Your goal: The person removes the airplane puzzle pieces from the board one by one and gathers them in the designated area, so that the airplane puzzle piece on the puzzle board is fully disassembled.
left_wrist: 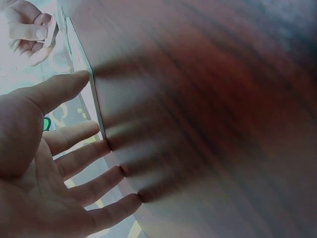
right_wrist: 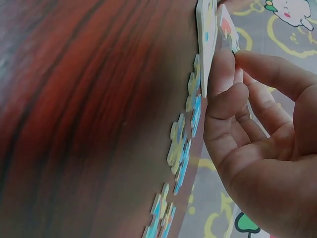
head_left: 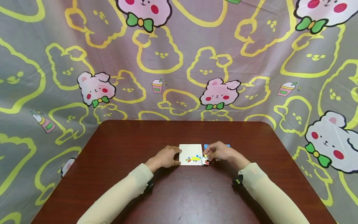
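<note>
A shallow white puzzle tray lies on the table, with several joined colourful jigsaw pieces along its near side. My left hand is at the tray's left edge. In the left wrist view, its thumb and index fingertip touch the tray's edge, and the other fingers are spread out. Over the tray's near right corner, my right hand pinches a jigsaw piece with white, red and yellow print. Seen from the right wrist, the piece is held between thumb and fingertip, above the table.
Several loose jigsaw pieces lie on the table beside the tray, under and beyond the right hand. Blue ones show behind that hand in the head view. A patterned curtain hangs behind the brown table.
</note>
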Demonstrator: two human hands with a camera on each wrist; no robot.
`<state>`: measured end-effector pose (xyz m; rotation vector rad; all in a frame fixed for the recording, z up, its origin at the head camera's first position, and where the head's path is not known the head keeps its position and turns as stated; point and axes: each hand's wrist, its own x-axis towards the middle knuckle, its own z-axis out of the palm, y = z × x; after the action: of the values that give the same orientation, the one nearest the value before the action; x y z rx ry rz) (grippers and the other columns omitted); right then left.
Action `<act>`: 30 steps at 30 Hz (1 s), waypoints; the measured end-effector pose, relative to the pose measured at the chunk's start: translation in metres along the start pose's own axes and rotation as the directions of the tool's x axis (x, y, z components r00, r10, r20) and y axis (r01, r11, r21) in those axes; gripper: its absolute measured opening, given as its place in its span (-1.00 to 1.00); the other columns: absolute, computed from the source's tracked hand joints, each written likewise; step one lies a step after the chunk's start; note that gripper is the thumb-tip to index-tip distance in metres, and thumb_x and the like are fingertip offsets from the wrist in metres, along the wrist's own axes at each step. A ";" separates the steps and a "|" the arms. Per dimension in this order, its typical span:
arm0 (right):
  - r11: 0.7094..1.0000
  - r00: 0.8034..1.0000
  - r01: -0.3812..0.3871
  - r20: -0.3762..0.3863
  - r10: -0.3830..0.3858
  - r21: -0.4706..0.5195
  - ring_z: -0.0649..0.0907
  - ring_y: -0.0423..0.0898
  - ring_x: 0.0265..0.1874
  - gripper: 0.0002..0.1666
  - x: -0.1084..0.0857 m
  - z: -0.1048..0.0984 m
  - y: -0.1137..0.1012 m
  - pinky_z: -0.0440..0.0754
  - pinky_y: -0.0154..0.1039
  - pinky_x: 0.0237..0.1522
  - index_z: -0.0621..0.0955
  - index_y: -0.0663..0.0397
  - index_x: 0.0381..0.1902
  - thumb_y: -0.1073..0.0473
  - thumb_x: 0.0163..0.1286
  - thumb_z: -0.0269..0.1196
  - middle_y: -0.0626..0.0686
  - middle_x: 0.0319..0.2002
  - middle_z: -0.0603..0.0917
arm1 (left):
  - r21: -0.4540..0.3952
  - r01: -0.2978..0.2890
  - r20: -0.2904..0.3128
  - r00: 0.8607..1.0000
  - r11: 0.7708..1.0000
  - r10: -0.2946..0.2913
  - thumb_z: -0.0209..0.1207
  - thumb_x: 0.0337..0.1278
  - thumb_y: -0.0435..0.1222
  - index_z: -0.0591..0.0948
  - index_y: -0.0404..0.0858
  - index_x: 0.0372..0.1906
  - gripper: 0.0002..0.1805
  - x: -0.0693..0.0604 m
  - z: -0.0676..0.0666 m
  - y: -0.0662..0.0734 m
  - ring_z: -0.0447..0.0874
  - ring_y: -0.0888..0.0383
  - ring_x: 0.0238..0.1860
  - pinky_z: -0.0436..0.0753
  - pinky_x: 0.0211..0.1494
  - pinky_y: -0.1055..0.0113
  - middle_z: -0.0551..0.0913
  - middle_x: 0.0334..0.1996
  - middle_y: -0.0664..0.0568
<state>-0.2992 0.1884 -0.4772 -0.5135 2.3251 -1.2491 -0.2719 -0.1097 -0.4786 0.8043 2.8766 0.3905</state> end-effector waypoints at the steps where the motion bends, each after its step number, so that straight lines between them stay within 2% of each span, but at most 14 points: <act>1: 1.000 1.000 0.002 0.006 -0.002 -0.006 0.61 -0.09 -0.55 -0.73 -0.001 -0.001 0.001 0.52 -0.28 -0.54 0.72 0.25 -0.16 0.42 0.14 0.30 0.03 -0.47 0.69 | 0.000 0.002 0.000 1.000 1.000 -0.002 0.38 0.14 -0.09 0.56 -0.22 0.29 -0.38 0.000 0.000 0.000 0.44 -0.19 0.37 0.44 0.41 0.00 0.52 0.34 -0.14; 11: 0.996 0.999 0.003 0.044 0.001 -0.088 0.59 -0.10 -0.51 -0.75 -0.009 -0.003 0.006 0.52 -0.26 -0.51 0.72 0.21 -0.19 0.42 0.13 0.30 0.02 -0.46 0.70 | 0.001 -0.010 0.007 1.000 1.000 0.010 0.38 0.15 -0.10 0.56 -0.23 0.29 -0.38 -0.001 -0.001 0.000 0.45 -0.19 0.36 0.44 0.41 -0.01 0.52 0.34 -0.16; 21: 0.995 0.999 -0.010 0.051 0.016 -0.102 0.59 -0.14 -0.55 -0.78 -0.011 -0.004 0.007 0.49 -0.29 -0.55 0.73 0.22 -0.23 0.41 0.11 0.33 0.02 -0.48 0.72 | 0.001 -0.010 0.009 1.000 1.000 0.010 0.37 0.15 -0.10 0.55 -0.24 0.29 -0.38 0.000 -0.002 0.001 0.45 -0.17 0.37 0.43 0.42 0.01 0.53 0.33 -0.16; 30: 0.993 0.999 0.010 0.047 -0.005 -0.115 0.59 -0.13 -0.55 -0.81 -0.010 -0.004 0.008 0.49 -0.27 -0.56 0.73 0.23 -0.24 0.42 0.15 0.33 0.08 -0.42 0.75 | 0.002 -0.013 0.002 1.000 1.000 0.013 0.38 0.14 -0.09 0.56 -0.23 0.28 -0.38 0.000 -0.002 0.001 0.46 -0.17 0.36 0.43 0.42 0.02 0.54 0.33 -0.15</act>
<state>-0.2939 0.2008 -0.4797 -0.5841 2.3679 -1.0985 -0.2719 -0.1092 -0.4759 0.8232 2.8721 0.3878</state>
